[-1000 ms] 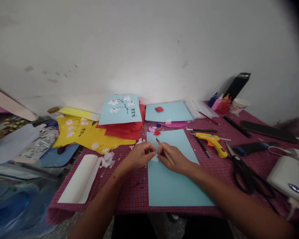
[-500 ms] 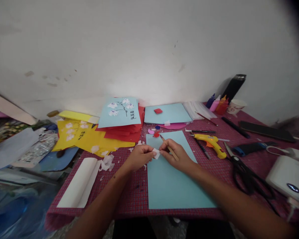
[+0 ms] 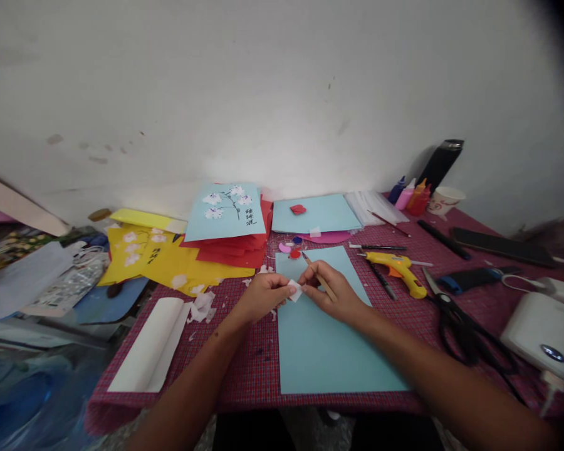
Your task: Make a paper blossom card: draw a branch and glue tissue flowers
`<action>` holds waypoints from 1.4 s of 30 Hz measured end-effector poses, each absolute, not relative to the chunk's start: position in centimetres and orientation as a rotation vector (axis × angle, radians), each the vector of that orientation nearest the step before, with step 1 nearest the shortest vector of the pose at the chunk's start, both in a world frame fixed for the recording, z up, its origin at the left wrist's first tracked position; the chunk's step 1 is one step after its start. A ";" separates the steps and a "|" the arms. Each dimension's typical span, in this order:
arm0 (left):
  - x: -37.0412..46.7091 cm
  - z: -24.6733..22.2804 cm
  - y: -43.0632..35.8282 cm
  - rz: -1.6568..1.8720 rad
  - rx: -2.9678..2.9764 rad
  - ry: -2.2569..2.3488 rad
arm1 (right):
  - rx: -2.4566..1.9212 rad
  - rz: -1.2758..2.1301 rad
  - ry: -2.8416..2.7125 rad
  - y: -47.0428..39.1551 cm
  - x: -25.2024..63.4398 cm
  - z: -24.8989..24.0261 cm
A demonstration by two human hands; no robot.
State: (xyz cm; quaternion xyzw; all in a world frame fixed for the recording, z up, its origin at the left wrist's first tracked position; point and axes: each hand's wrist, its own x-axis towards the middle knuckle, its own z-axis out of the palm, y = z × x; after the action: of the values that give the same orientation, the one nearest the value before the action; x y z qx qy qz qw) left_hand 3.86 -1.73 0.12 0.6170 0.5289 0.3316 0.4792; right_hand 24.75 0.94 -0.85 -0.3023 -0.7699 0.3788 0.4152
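A small piece of white paper is pinched between the fingertips of my left hand, which is closed. My right hand is closed too: a paintbrush with a pale wooden handle lies across its fingers, dark tip pointing away from me. Its fingertips touch the right edge of the white paper. Both hands are over the upper part of a light blue sheet. Just beyond them sits a small palette with red paint, pink paint and blue paint.
White paper scraps and a folded white sheet lie left. A flower picture tops red papers. To the right are a yellow glue gun, black scissors and a white device. Paint bottles stand behind.
My hands have barely moved. The white paper is turned slightly between my fingertips; everything else stays as it was.
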 end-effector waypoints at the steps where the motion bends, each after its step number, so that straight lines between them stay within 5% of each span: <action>1: 3.9 0.1 -1.7 0.808 1.506 1.295 | -0.757 0.949 -1.931 0.9 24.7 -0.8; 42: 4.5 0.0 -1.9 0.886 1.401 1.215 | -0.772 1.012 -1.883 0.6 24.1 -0.9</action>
State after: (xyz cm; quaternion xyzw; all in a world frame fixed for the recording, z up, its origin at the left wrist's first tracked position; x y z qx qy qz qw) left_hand 4.47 -1.86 -0.04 0.5835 0.5061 0.3691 0.5169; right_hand 24.13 0.60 -0.95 -0.3082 -0.7514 0.4040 0.4210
